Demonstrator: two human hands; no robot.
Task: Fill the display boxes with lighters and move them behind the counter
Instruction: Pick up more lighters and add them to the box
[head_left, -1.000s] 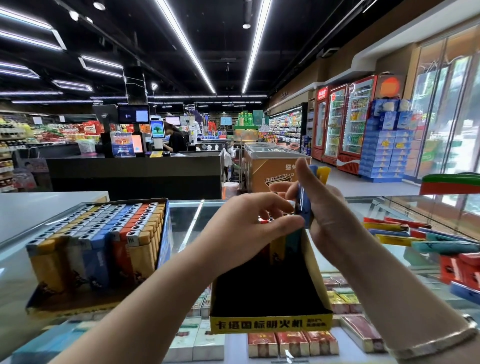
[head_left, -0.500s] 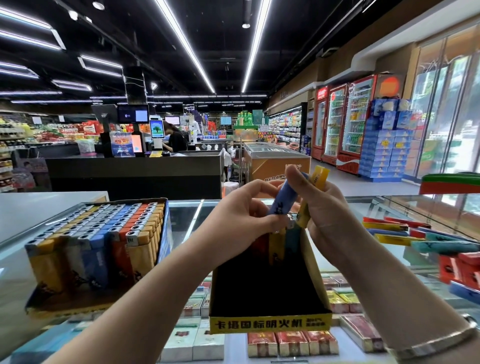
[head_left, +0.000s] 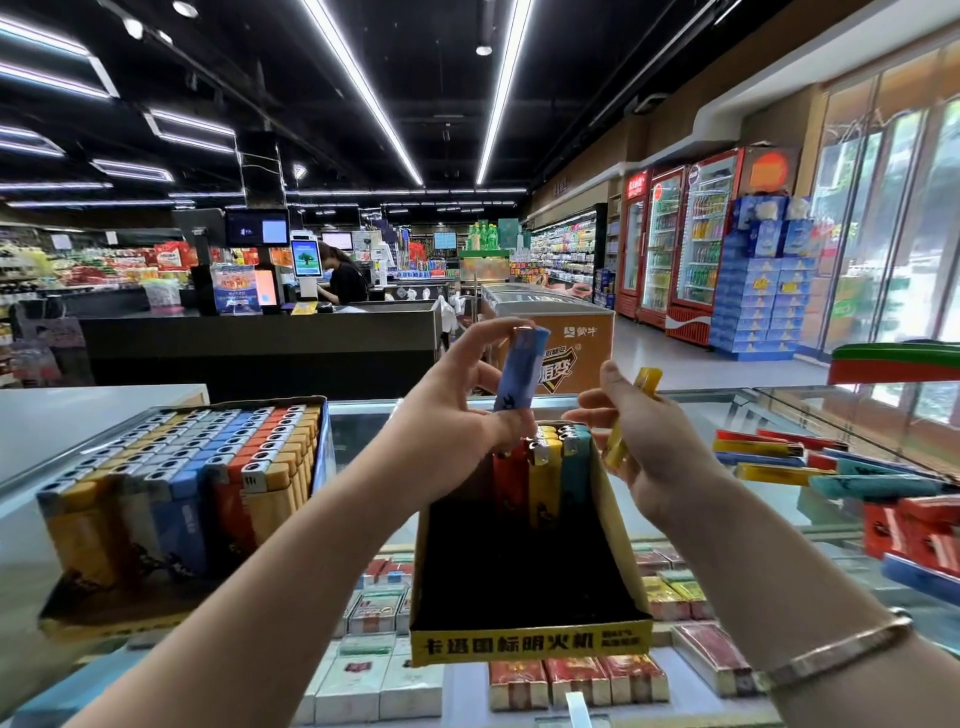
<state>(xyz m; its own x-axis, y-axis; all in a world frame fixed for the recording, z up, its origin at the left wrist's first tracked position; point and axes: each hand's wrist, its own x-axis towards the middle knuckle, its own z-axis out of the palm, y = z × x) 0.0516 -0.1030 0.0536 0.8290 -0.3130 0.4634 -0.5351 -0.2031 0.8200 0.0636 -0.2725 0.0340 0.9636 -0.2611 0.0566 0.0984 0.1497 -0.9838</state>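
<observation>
**Two lighters held over a nearly empty display box**

Blue lighter (head_left: 521, 370) at frame centre, tilted, pinched top and bottom betw. thumb and fingers of left hand (head_left: 451, 410), just above far end of open display box (head_left: 524, 642). Yellow lighter (head_left: 630, 417) right of centre, tilted, gripped in curled fingers of right hand (head_left: 652, 447), beside box's right wall. Hands apart, lighters not touching.

Box at lower centre, on glass counter (head_left: 358, 426); yellow front strip w/ black print, dark inside, mostly unfilled. Few upright lighters at its far end: red lighter (head_left: 506, 480), yellow one (head_left: 545, 478), teal lighter (head_left: 575, 470), metal caps up.

Left of frame: full display box (head_left: 176, 499), packed rows of yellow, grey, blue, orange lighters, sitting on same counter, well apart from centre box.

Right of frame: loose lighters (head_left: 831, 467) lying flat on the glass, red, yellow, blue, teal, in a scattered heap.

Under glass, lower frame: cigarette packs (head_left: 576, 678) in rows.

Bracelet (head_left: 831, 652) on right wrist, lower right.

Background, upper half: checkout desk (head_left: 260, 338) w/ screens and a person behind it; chest freezer (head_left: 550, 332) at centre; drinks fridges (head_left: 680, 244) and stacked blue cartons (head_left: 763, 306) at right; strip lights on dark ceiling.
</observation>
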